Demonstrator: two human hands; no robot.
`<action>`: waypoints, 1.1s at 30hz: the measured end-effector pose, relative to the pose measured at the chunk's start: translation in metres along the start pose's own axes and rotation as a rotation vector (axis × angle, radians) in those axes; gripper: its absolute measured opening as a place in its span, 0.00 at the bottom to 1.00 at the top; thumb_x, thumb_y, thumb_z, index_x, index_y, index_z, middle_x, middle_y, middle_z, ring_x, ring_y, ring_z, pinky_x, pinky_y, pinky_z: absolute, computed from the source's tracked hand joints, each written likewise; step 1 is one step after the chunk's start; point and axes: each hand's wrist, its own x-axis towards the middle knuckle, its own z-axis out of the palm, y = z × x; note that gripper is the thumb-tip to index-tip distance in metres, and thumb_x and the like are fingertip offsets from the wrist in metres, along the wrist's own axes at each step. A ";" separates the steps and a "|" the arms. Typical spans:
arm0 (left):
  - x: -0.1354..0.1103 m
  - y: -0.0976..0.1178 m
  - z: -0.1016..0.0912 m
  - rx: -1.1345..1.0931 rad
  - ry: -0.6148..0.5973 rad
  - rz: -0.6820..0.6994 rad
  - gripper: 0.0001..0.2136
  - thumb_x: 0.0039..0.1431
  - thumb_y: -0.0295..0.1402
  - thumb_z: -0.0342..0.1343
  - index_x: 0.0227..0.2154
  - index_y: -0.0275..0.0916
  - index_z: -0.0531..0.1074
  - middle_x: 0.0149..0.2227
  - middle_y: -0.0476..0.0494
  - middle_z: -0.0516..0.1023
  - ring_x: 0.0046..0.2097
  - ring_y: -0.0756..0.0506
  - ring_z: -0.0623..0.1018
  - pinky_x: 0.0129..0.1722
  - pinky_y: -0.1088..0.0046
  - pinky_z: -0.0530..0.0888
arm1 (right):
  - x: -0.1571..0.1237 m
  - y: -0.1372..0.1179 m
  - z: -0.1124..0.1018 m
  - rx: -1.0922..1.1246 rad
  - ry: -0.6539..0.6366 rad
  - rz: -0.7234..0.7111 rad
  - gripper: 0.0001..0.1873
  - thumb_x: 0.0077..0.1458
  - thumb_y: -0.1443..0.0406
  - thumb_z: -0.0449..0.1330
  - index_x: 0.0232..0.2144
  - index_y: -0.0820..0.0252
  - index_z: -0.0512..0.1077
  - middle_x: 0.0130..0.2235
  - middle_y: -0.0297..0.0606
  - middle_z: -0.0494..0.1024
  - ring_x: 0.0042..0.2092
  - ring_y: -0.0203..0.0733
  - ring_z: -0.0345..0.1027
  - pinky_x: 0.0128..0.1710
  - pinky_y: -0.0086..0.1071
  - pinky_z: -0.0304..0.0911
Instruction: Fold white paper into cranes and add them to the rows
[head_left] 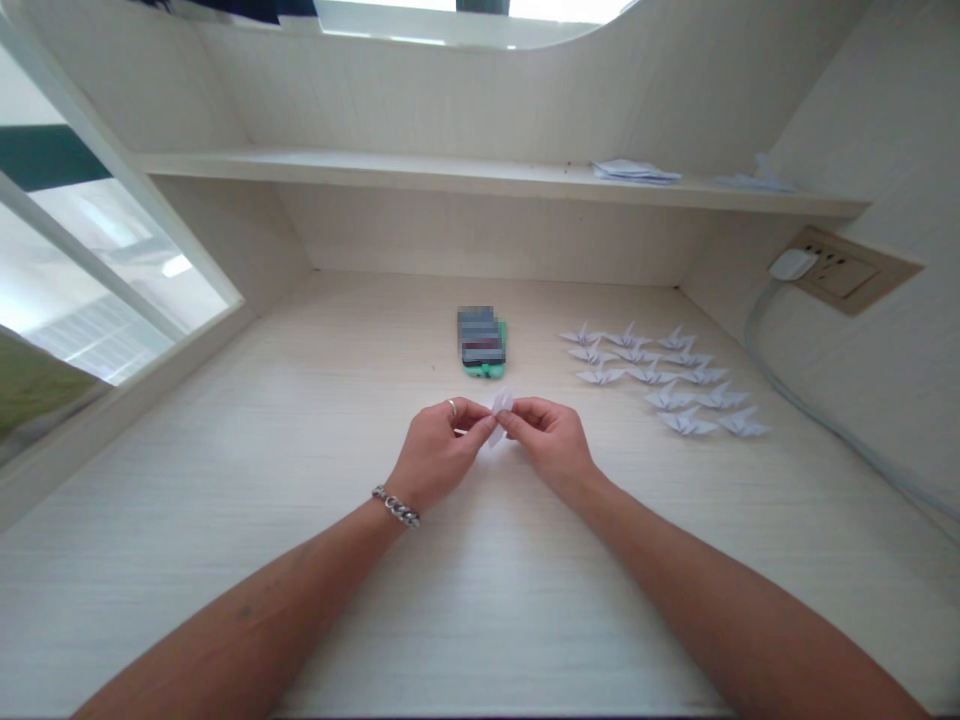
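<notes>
Between my two hands, above the middle of the desk, is a small piece of folded white paper (501,403). My left hand (444,445) pinches its left side between thumb and forefinger; a ring and a chain bracelet are on that arm. From the other side, the thumb and fingers of my right hand (551,435) pinch the same paper. The fingertips cover part of it, so its exact folds cannot be made out. To the right, several white paper cranes (652,370) stand in rows on the desk.
A phone in a green case (486,369) lies just beyond my hands. Stacked white paper (636,172) rests on the shelf (375,168) at the back. On the right wall, a charger plug (793,264) sits in the socket, its cable (825,425) running along the desk's right side.
</notes>
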 end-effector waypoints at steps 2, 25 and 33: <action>0.003 -0.002 -0.001 -0.105 -0.040 -0.080 0.10 0.53 0.39 0.60 0.26 0.35 0.75 0.27 0.44 0.80 0.29 0.48 0.77 0.29 0.74 0.73 | -0.001 -0.001 0.001 -0.001 -0.019 0.014 0.11 0.47 0.58 0.65 0.27 0.61 0.77 0.26 0.35 0.78 0.29 0.37 0.68 0.30 0.30 0.62; 0.006 -0.009 0.004 -0.334 -0.105 -0.184 0.11 0.47 0.39 0.65 0.27 0.35 0.74 0.24 0.47 0.76 0.27 0.49 0.74 0.28 0.75 0.71 | 0.002 -0.004 0.004 0.075 0.021 0.189 0.16 0.40 0.54 0.68 0.23 0.62 0.77 0.24 0.34 0.75 0.26 0.34 0.64 0.26 0.28 0.62; 0.005 -0.006 0.004 -0.277 -0.060 -0.106 0.15 0.49 0.45 0.63 0.27 0.36 0.74 0.23 0.47 0.76 0.26 0.50 0.74 0.26 0.76 0.71 | 0.003 0.001 0.004 0.106 0.029 0.193 0.15 0.40 0.55 0.68 0.25 0.61 0.77 0.26 0.35 0.76 0.28 0.35 0.66 0.27 0.27 0.63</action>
